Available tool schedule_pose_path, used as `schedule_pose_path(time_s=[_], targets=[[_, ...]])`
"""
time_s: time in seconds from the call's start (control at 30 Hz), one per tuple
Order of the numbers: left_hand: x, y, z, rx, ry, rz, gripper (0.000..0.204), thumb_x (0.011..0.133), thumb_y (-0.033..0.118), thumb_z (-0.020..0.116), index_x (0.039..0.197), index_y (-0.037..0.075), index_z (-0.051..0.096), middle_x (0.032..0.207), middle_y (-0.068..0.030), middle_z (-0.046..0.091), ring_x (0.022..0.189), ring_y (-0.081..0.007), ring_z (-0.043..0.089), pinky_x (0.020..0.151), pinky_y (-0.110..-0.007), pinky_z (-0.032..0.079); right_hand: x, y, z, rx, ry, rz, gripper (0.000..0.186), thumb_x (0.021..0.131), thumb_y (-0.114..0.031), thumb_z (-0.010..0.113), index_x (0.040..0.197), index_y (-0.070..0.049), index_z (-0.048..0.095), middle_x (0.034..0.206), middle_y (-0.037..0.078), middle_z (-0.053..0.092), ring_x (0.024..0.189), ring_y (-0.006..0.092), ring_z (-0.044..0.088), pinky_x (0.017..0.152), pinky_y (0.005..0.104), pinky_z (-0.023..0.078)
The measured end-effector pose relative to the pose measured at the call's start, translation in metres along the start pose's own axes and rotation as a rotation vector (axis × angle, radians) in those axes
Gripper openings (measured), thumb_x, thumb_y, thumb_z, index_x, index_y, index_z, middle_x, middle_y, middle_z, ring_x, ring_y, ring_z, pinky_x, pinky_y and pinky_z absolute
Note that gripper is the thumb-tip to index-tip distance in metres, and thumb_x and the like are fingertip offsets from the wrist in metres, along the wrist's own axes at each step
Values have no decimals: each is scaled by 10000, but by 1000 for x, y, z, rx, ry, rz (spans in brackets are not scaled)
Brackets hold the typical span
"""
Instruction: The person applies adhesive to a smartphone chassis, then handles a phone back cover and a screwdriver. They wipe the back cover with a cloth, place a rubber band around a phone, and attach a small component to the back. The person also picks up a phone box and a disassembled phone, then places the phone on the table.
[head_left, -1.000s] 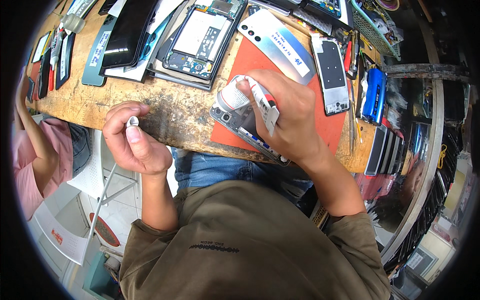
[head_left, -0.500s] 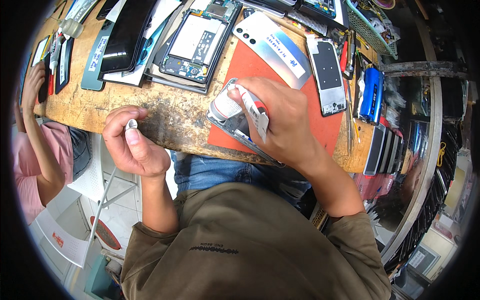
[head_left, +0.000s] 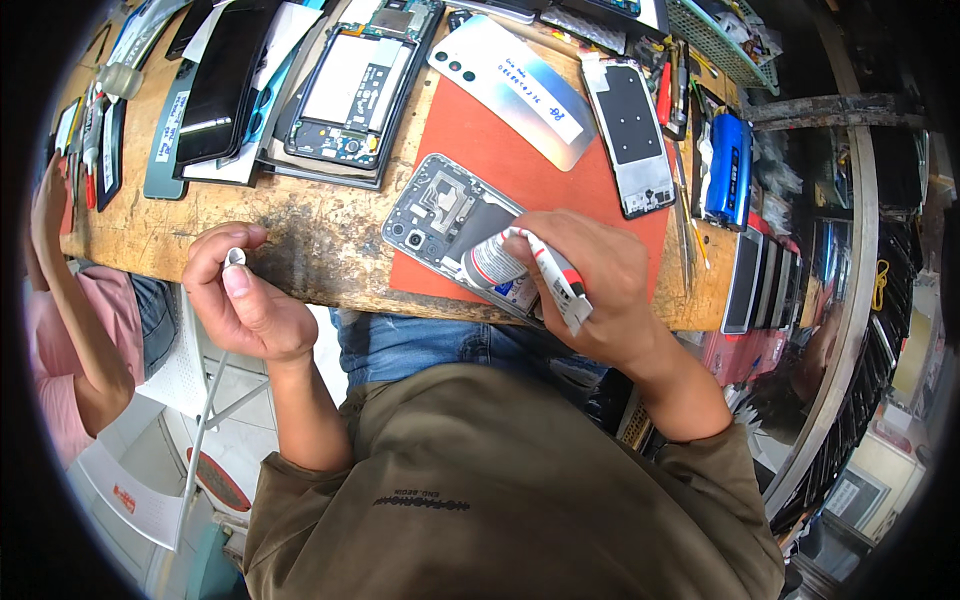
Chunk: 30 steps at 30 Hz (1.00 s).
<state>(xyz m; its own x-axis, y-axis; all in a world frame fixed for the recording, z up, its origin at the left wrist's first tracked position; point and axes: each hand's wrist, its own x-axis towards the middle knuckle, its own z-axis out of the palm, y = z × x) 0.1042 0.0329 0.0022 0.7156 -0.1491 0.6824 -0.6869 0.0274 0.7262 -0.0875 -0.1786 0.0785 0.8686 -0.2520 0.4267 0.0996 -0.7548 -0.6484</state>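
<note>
On an orange-red mat (head_left: 480, 140) at the bench edge lies an opened phone (head_left: 440, 190), its frame, camera and metal inner plate bare. My right hand (head_left: 600, 285) is closed around a white squeeze tube (head_left: 492, 262) with red and black markings. The tube is tilted low over the lower part of the phone; its tip is hard to make out, so contact cannot be told. Off to the left, my left hand (head_left: 250, 310) pinches a small white cap (head_left: 234, 257) between thumb and forefinger, away from the phone.
A silver phone back cover (head_left: 515, 85) and a phone screen part (head_left: 628, 135) lie beyond. Stacked phones (head_left: 345, 90) fill the far left. A blue cylinder (head_left: 727, 170) and tweezers (head_left: 683, 220) stand right. Another person's arm (head_left: 75, 290) reaches in at left.
My right hand has moved the tube from the phone's camera end toward its lower right, uncovering the camera area. My left hand still pinches the cap. The whole view has shifted slightly.
</note>
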Motion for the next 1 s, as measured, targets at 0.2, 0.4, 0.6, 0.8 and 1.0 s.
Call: schedule_pose_path(time_s=[0.2,0.4,0.6,0.8,1.0], targets=[[1,-2,-3,13,-19,12,286,1033,178,470,1116,-70,586,1001,-201,650,889,-248,629,838,-367,522,-22,-3,-17,-43,-4,39,155,872,54,757,1017,57,702,861,178,716,672,338,710,581,385,544],[2,-5,-6,61,-23,24,295,1049,178,452,1120,-73,592,1026,-208,657,899,-255,635,852,-384,533,-44,-10,-38,-72,-49,124,130,864,29,774,976,34,708,821,152,702,622,294,673,535,370,501],[3,-7,-8,84,-41,25,295,1048,159,449,1130,-87,589,1057,-212,651,913,-257,640,858,-385,536,-59,-10,-53,-113,-78,114,135,861,0,796,960,23,706,801,139,689,602,281,652,515,362,477],[2,-9,-9,96,-40,19,281,1060,141,454,1136,-94,589,1066,-206,653,918,-257,642,859,-390,540,-64,-6,-62,-109,-88,125,149,858,-8,804,961,27,702,797,143,691,603,290,657,517,368,482],[4,-10,-10,121,-55,28,278,1072,135,449,1141,-93,591,1071,-200,652,921,-251,640,861,-390,539,-57,0,-67,-105,-38,120,139,848,24,783,958,29,697,799,146,689,615,300,659,536,378,489]])
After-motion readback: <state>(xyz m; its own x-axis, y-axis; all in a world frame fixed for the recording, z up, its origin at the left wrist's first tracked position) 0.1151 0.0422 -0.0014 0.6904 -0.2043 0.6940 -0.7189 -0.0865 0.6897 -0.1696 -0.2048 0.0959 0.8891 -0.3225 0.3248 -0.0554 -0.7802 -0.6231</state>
